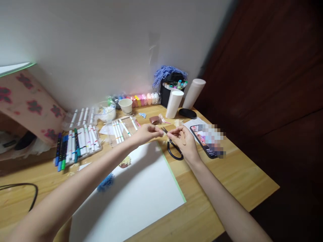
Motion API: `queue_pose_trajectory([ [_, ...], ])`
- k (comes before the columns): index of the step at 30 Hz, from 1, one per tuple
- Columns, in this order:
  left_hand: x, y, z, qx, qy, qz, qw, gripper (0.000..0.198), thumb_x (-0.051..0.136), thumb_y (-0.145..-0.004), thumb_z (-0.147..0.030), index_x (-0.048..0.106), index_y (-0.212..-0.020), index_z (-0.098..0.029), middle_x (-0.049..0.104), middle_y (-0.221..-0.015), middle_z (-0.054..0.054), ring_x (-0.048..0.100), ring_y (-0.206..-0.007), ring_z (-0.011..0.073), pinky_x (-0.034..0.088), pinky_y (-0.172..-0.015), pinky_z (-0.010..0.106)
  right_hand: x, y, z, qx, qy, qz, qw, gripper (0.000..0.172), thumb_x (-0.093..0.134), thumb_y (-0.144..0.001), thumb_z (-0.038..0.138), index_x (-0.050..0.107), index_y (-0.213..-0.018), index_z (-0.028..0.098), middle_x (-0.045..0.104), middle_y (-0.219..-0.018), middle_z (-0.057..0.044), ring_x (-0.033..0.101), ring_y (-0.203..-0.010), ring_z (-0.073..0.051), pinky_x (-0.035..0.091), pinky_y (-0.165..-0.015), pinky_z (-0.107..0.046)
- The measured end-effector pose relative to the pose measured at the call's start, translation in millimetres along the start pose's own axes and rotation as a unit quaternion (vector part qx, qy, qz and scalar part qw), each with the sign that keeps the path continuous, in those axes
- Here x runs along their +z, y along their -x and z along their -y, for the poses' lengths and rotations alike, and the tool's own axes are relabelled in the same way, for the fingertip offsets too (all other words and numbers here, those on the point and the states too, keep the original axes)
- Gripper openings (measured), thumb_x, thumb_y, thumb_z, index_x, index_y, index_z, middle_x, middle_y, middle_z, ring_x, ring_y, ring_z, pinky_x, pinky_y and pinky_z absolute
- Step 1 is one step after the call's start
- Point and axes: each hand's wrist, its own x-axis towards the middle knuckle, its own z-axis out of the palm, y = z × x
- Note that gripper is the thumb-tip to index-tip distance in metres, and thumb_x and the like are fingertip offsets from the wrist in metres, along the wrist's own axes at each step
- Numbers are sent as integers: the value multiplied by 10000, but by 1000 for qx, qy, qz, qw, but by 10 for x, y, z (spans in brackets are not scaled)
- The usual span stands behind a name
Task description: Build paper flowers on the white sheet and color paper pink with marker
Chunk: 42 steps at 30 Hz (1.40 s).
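Observation:
My left hand point(147, 132) is closed in a pinch above the wooden desk point(227, 174), its fingertips meeting my right hand's. My right hand point(184, 141) is closed too, holding a wooden stick that lies across its fingers. What the fingertips pinch between them is too small to make out. Black-handled scissors point(173, 148) lie on the desk just under and left of my right hand. A white sheet with a green edge point(141, 191) lies under my left forearm.
Rows of markers point(75, 143) lie at the left, more markers point(123, 127) behind my left hand. A phone point(205, 139) lies right of my right hand. Two white tubes point(174, 104), a black marker holder point(168, 90), a cup point(125, 105), coloured clay packs point(141, 99) line the wall.

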Motion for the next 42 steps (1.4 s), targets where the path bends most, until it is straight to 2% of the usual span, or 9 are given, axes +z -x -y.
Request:
queue_pose_trajectory([
  [4, -258, 559, 178, -9, -24, -29, 999, 199, 681, -726, -329, 677, -736, -130, 707, -745, 50, 624, -702, 147, 459, -676, 257, 251, 234, 64, 45, 2, 66, 997, 282, 731, -732, 375, 516, -790, 203, 640, -759, -4, 641, -724, -151, 530, -709, -290],
  [6, -398, 881, 273, -5, -85, -69, 994, 218, 662, -755, -358, 682, -745, -141, 700, -734, 41, 603, -675, 142, 434, -624, 244, 343, 326, 72, 50, -13, 95, 994, 242, 643, -813, 413, 530, -786, 200, 645, -737, -7, 635, -710, -146, 520, -687, -278],
  [8, -512, 1199, 372, -2, -157, -112, 981, 204, 633, -790, -353, 699, -759, -163, 704, -751, 30, 582, -671, 137, 410, -609, 241, 415, 397, 57, 57, -42, 127, 989, 279, 487, -905, 458, 560, -827, 200, 648, -707, -10, 616, -669, -138, 499, -647, -267],
  [12, -582, 1658, 590, -12, -194, -174, 965, 156, 600, -826, -309, 703, -805, -194, 712, -805, 13, 572, -674, 130, 393, -595, 238, 534, 508, -18, 68, -74, 166, 981, 484, 246, -957, 523, 607, -971, 201, 641, -682, -23, 582, -665, -152, 450, -607, -270],
  [14, -554, 1760, 691, -13, -195, -188, 963, 133, 596, -831, -292, 691, -839, -200, 704, -804, 5, 564, -663, 124, 390, -589, 236, 586, 559, -52, 62, -65, 194, 977, 472, 269, -956, 511, 624, -950, 200, 636, -722, -28, 575, -704, -154, 437, -632, -274],
  [18, -490, 1784, 803, 0, -218, -184, 958, 122, 581, -847, -287, 668, -878, -208, 680, -772, -5, 564, -669, 125, 390, -603, 239, 691, 643, -94, 87, -23, 270, 959, 317, 393, -955, 431, 577, -838, 201, 612, -668, 1, 530, -632, -129, 399, -611, -262],
  [21, -491, 1742, 815, 6, -235, -180, 955, 113, 588, -842, -267, 650, -918, -211, 675, -781, -10, 570, -686, 127, 393, -623, 243, 782, 679, -115, 115, -12, 295, 948, 265, 404, -959, 414, 526, -845, 208, 593, -591, 28, 499, -564, -116, 368, -567, -248],
  [29, -543, 1659, 781, -52, -227, -135, 963, 162, 665, -780, -278, 632, -932, -230, 690, -754, -31, 586, -675, 137, 405, -622, 253, 887, 690, -177, 134, -23, 290, 947, 330, 368, -964, 443, 489, -770, 205, 549, -489, 51, 460, -465, -95, 341, -501, -227],
  [42, -543, 1614, 811, -30, -213, -136, 967, 176, 645, -786, -263, 632, -953, -209, 705, -774, -6, 588, -658, 131, 423, -611, 255, 974, 568, -179, 178, -41, 297, 937, 329, 403, -938, 477, 479, -770, 205, 588, -492, 33, 491, -460, -110, 360, -493, -229],
])
